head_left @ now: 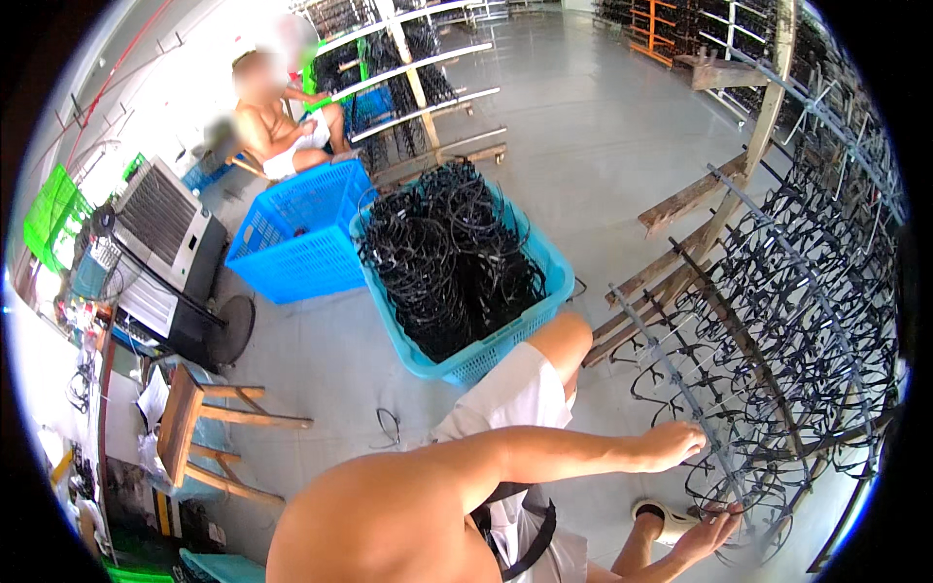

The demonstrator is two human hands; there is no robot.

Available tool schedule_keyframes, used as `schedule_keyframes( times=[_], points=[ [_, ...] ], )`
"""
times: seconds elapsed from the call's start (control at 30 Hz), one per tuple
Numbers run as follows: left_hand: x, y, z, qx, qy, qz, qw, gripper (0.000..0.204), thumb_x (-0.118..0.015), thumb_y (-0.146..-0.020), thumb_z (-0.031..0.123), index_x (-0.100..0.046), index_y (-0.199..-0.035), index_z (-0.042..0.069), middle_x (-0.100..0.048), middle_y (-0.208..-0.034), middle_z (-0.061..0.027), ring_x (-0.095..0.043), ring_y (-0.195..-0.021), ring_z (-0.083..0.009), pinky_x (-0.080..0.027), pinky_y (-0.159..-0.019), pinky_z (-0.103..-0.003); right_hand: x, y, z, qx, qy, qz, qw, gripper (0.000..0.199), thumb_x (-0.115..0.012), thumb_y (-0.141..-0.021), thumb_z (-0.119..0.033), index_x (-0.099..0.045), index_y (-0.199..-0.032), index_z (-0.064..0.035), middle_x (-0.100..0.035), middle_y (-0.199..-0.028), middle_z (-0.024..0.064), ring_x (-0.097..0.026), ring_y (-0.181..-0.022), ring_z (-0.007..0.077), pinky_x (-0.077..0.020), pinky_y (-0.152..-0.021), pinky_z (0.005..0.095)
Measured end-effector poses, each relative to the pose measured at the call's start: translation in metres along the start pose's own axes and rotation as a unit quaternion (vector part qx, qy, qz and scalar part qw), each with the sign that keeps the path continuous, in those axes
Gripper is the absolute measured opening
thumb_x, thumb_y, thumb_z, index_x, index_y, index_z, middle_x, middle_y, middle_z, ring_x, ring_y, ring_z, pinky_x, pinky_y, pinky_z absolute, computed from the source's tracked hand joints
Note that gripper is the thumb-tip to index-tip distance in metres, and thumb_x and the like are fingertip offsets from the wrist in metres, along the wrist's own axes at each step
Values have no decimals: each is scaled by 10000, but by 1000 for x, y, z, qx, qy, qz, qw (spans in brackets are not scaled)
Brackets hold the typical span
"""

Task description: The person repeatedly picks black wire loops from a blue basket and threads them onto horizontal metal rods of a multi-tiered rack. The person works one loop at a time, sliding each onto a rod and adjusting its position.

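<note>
Watching the black pieces (758,476): thin, curved, hanging crowded at my right; close to the hands they tangle too much for me to separate single ones.
Grey bar (671,364): long axis slants from upper left down to lower right, its low end among the nearest pieces.
Left hand (669,447): grip just beside the bar's lower stretch, fingers curled; pieces lie to its right and below. Whether it grasps anything, I cannot tell.
Right hand (711,532): lower than the left, fingertips among the lowest pieces, which spread above and to its right. Possibly pinching one; too fine for me to confirm.
Nearer hand: the right, by my reading; the left sits closer to the bar.
Wooden post (763,117): stands up the rack's near side, planks across it.
Turquoise basket (491,355): on the floor beyond the knee, heaped with similar black pieces.
Blue crate (311,272): just left of the basket.
Co-worker (258,126): seated beyond the crate.
Wooden stool (180,425): at left, well apart from both hands.
</note>
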State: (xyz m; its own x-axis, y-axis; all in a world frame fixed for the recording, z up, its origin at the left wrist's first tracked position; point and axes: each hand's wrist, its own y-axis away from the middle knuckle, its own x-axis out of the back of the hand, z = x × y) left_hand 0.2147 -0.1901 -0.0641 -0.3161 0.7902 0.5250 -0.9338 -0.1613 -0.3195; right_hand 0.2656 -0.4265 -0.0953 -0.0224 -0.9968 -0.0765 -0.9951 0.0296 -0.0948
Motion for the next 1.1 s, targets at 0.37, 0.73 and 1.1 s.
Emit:
schedule_keyframes(
  times=[0.37,0.73,1.1],
  points=[
    [1,-10,1,16,63,-11,998,103,-560,-807,89,-587,-747,9,-600,-736,-157,-599,-718,-339,-465,-656,-439,14,4,10,209,269,58,938,251,-595,-832,-190,-642,-977,9,-630,-934,185,-597,-901,366,-483,-733,443],
    [-22,-15,-8,5,65,-16,998,105,-531,-795,76,-566,-733,-2,-598,-729,-151,-596,-705,-322,-465,-628,-431,5,6,-3,-29,-122,82,989,270,-596,-812,-162,-618,-975,53,-589,-786,124,-547,-662,220,-463,-581,303],
    [122,75,0,-90,172,93,977,249,-619,-833,147,-567,-1062,65,-612,-864,-132,-618,-759,-286,-507,-672,-388,-1,-20,-35,-39,137,90,986,437,-548,-914,-358,-575,-1069,50,-549,-931,95,-501,-853,197,-419,-809,314]
  ],
)
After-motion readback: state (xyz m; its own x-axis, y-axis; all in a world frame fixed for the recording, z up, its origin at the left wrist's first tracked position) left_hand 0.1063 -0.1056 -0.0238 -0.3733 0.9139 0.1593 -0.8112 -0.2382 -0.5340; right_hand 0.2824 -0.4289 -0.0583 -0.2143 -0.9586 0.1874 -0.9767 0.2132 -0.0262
